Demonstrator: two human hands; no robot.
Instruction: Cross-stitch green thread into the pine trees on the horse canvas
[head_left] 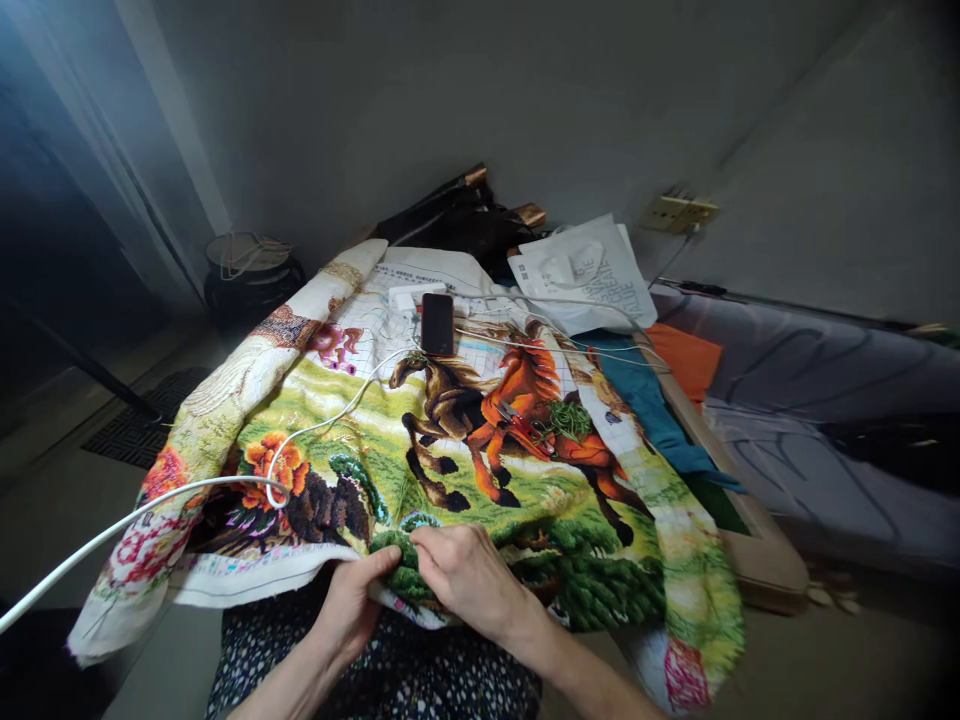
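Observation:
A large cross-stitch cloth (337, 400) with horses and flowers on a green field spreads over my lap and the surface ahead. My left hand (356, 595) holds its near edge, thumb on top and fingers underneath. Just to the right, my right hand (469, 575) is closed in a pinch over the dark green stitched patch; whether a needle or thread is in the fingers is too small to tell. A tangle of green thread (570, 420) lies on the orange horse, with small red-handled scissors (531, 428) beside it.
A phone (437, 324) and a white power strip (416, 297) rest on the cloth's far part. A white cable (187, 487) loops across the left side. Behind are a white paper bag (581, 275) and a wall socket (679, 212). Teal fabric (645, 400) lies right.

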